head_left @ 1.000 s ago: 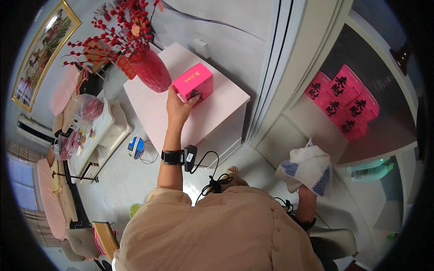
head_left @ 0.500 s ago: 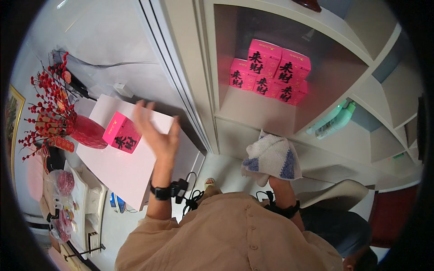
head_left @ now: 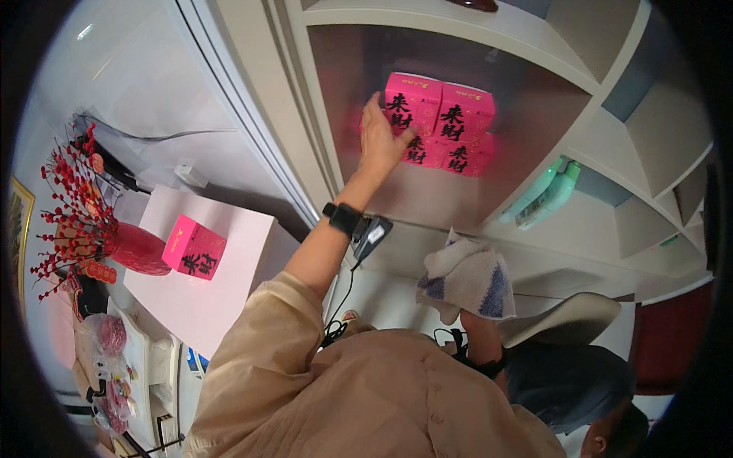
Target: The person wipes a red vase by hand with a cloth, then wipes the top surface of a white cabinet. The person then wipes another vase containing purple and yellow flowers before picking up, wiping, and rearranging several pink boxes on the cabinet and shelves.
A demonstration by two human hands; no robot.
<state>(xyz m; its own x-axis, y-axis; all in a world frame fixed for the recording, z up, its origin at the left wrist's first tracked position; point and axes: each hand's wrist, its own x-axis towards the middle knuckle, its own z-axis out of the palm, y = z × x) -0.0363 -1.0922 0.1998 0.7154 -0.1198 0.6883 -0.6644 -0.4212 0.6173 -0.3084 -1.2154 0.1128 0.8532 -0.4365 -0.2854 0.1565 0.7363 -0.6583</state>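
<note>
My left hand (head_left: 380, 143) is up at the stack of pink boxes in the cabinet compartment, fingers spread at the left side of the upper left box (head_left: 416, 90). Its thumb lies in front of the box; whether the fingers touch it I cannot tell. Beside that one sits the upper right box (head_left: 467, 111), above a lower row of pink boxes (head_left: 461, 158), partly hidden by my hand. Lower down, my right hand (head_left: 479, 336) is closed on a white and blue cloth (head_left: 475, 282), which covers most of its fingers. A single pink box (head_left: 195, 248) stands on the white cabinet at the left.
A red vase (head_left: 137, 248) with red berry branches stands beside the single box on the white cabinet (head_left: 175, 305). Green bottles (head_left: 551, 195) lie in a shelf space at the right. A person (head_left: 569, 382) is close by at lower right, near a pale chair (head_left: 569, 320).
My left hand has moved up and right, from beside the single pink box to the stack in the compartment. The right hand still has the cloth. The view has shifted somewhat.
</note>
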